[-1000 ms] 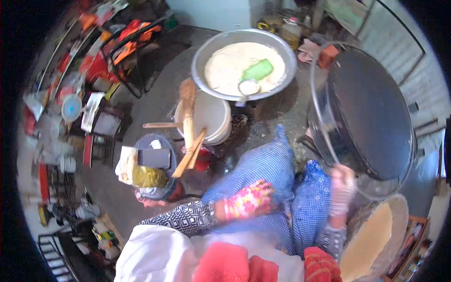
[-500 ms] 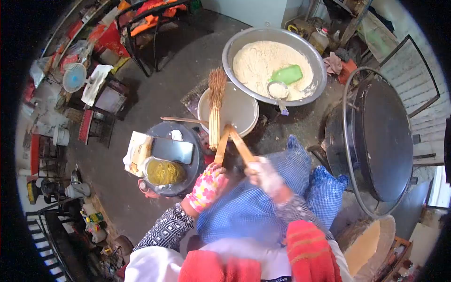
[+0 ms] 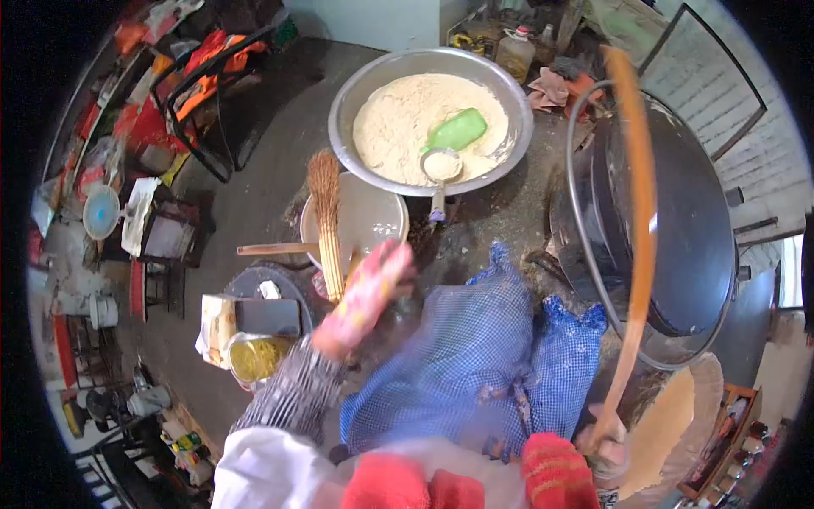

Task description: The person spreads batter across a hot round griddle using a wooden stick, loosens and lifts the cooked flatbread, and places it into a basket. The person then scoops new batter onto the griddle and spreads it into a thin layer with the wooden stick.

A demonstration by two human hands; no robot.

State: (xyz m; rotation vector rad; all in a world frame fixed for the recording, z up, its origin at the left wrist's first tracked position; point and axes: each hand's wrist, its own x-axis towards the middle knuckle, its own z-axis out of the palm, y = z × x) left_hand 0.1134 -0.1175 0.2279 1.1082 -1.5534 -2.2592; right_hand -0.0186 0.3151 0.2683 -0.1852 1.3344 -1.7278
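My left hand (image 3: 360, 297), in a pink flowered glove and smeared by motion, is over the near edge of the white bucket (image 3: 392, 212), right of the straw brush (image 3: 326, 220). Whether it holds anything is unclear. My right hand (image 3: 606, 441), low at the right, is closed around the lower end of a long wooden stick (image 3: 641, 220) that stands up in front of the round black griddle (image 3: 691, 212). Behind the bucket, a large metal basin (image 3: 341, 127) holds pale flour-like matter (image 3: 398, 119), a green scoop (image 3: 459, 129) and a metal ladle (image 3: 442, 166).
Blue checked cloth (image 3: 449, 365) covers my knees. At the left, a round stool (image 3: 297, 293) bears a phone (image 3: 268, 316) and a container of yellow-green food (image 3: 254, 358). Thin pale flatbreads (image 3: 666, 433) lie at the lower right. A metal ring (image 3: 579, 220) surrounds the griddle.
My right hand has moved from beside the bucket to the lower right with a wooden stick. My left hand has risen towards the bucket. The view has shifted.
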